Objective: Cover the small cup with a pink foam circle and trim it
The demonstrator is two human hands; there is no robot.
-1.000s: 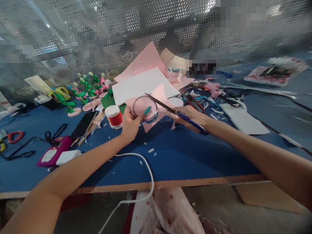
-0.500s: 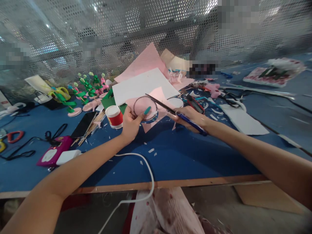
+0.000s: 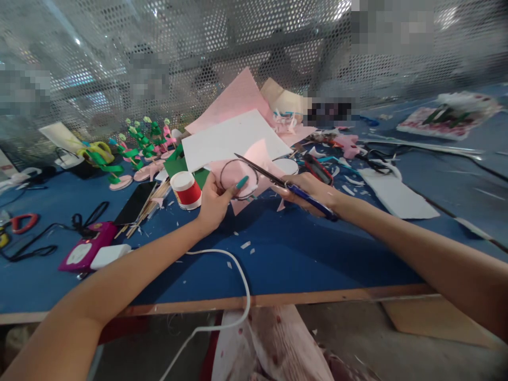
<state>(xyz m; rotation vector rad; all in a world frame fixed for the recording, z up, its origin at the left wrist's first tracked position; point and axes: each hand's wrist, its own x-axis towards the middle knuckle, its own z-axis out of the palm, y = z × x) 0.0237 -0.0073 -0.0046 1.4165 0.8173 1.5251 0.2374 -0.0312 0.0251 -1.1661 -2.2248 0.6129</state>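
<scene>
My left hand (image 3: 216, 203) pinches a piece of pink paper (image 3: 232, 173) with a dark circle drawn on it, the thumb lying on top of the circle. In my right hand (image 3: 307, 193) is a pair of scissors (image 3: 268, 173) with dark blades and blue handles. The blades point left across the paper, near the circle's upper right edge; whether they touch the line I cannot tell. Just left of the paper stands a white tub with a red band (image 3: 186, 191). A white sheet (image 3: 234, 138) and a larger pink sheet (image 3: 234, 100) lie behind.
Small craft plants in green and pink (image 3: 145, 140) stand at the back left. Wooden sticks (image 3: 148, 206), a purple box (image 3: 89, 246) and red-handled pliers (image 3: 24, 222) lie at left. A white cable (image 3: 242, 275) hangs over the front edge. Paper scraps and a white card (image 3: 397, 196) lie at right.
My left hand has turned and shifted the circled pink paper slightly right, towards the blades. The scissors stay almost in place in my right hand.
</scene>
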